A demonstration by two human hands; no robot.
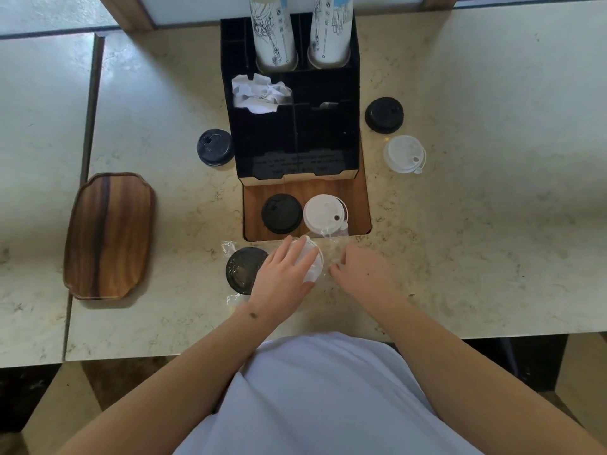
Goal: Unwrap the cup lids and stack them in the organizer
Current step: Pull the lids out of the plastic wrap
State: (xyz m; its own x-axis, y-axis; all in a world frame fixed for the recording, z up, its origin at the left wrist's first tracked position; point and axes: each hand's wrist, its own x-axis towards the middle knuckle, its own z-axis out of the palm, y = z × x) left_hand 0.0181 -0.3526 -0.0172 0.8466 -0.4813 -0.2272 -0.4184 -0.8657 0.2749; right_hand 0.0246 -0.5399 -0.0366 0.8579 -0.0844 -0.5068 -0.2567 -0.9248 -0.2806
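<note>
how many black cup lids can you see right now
4. One black lid left of the organizer, one right of it, one on the wooden base, one in plastic wrap by the left hand. Stacks may hide more.

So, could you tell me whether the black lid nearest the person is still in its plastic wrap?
Still wrapped: clear plastic wrap lies crinkled over the black lid and sticks out past its rim onto the counter.
</note>
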